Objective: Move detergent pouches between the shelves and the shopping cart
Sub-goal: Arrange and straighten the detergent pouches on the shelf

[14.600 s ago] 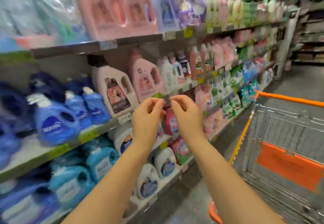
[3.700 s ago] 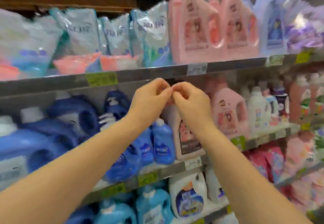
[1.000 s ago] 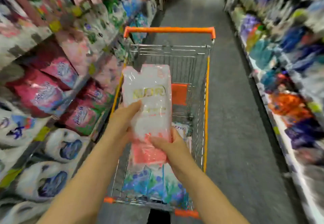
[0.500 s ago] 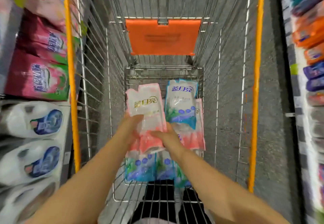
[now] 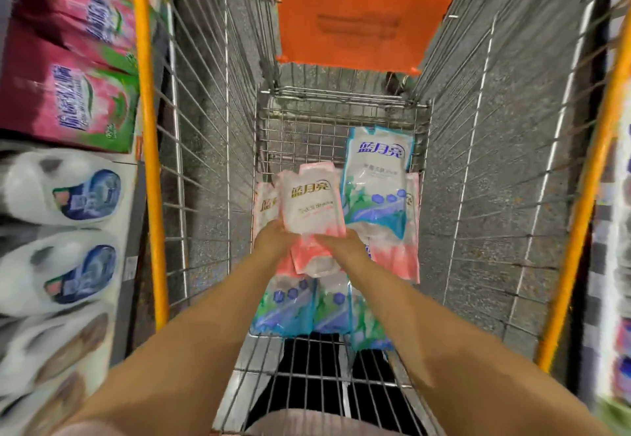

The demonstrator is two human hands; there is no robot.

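Note:
Deep inside the wire shopping cart (image 5: pixel 211 148), both my hands hold a pink-and-white detergent pouch (image 5: pixel 312 205) by its lower end. My left hand (image 5: pixel 273 242) grips its bottom left and my right hand (image 5: pixel 341 244) its bottom right. The pouch hovers just above other pouches lying on the cart floor: a blue-and-white pouch (image 5: pixel 375 182) to its right, pink pouches (image 5: pixel 397 258) under that one, and blue-green pouches (image 5: pixel 290 305) nearer me beneath my forearms. Another pink pouch (image 5: pixel 264 203) peeks out at the left.
An orange child-seat flap (image 5: pixel 362 22) hangs at the cart's far end, and orange rails (image 5: pixel 150 162) run along both cart sides. Left of the cart, shelves carry pink refill bags (image 5: pixel 71 100) and white detergent jugs (image 5: pixel 65 189). Blurred shelves line the right edge.
I took the pink pouch from the shelf, turned to the cart and lowered it; over the last half second it sank farther toward the pouches on the cart floor.

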